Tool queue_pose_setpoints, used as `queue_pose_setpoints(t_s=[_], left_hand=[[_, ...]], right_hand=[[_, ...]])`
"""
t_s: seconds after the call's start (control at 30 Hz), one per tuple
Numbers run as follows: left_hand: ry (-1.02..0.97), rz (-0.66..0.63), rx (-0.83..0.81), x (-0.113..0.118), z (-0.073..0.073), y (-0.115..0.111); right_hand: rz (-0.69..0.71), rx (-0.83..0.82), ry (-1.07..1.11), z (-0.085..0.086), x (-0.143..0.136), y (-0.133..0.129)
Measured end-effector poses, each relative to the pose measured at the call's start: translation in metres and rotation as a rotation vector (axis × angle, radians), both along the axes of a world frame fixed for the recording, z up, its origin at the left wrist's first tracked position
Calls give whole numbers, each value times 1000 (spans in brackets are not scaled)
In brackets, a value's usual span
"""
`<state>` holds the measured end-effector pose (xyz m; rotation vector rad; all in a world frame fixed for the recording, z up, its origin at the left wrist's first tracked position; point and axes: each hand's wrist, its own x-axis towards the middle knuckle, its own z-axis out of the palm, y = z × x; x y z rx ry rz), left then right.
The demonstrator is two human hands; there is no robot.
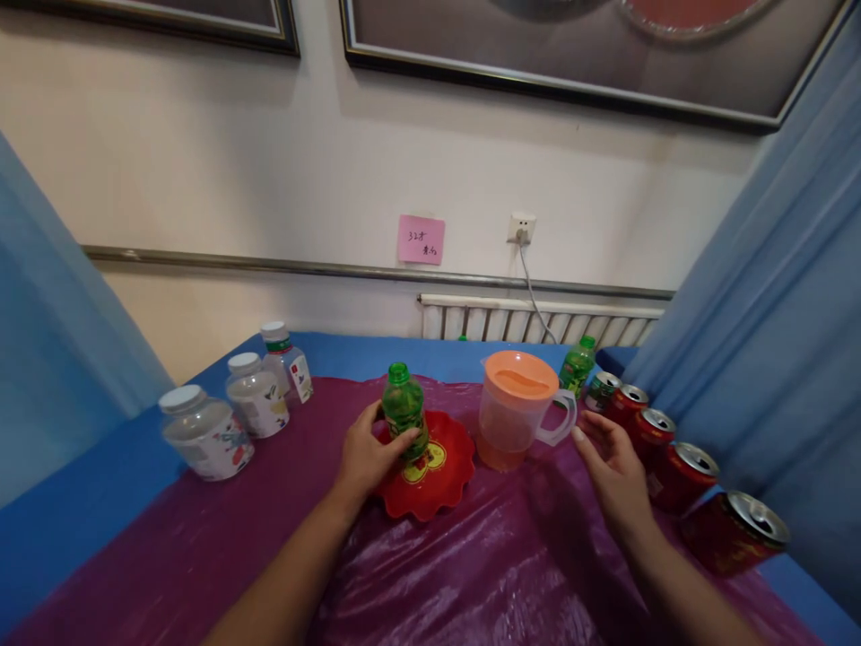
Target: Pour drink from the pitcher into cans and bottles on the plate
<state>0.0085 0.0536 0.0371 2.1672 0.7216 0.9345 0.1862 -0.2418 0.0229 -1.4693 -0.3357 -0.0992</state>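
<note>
My left hand is wrapped round a green plastic bottle, which is upright over a red scalloped plate with a yellow design. Whether the bottle's base touches the plate I cannot tell. My right hand holds nothing, its fingers apart close to the handle of a clear pitcher with an orange lid. Some orange tint shows low in the pitcher. Contact between my right fingertips and the handle is unclear.
Several drink cans line the right side, with another green bottle behind them. On the left stand three clear jars and bottles with white caps. A purple plastic sheet covers part of the blue table. Behind is a radiator.
</note>
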Motion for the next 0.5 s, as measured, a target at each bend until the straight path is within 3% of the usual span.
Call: queue_pose_setpoints(t_s=[0.2,0.37,0.5], left_hand=[[44,-49,59,-6,-17,4],[85,-41,115,-9,-25,4],[112,-50,168,-10,-29,2]], right_hand=[[-83,-15,-49,-2,21,29],[3,0,-43,-4,36,45],[22,3,-48,10,42,55]])
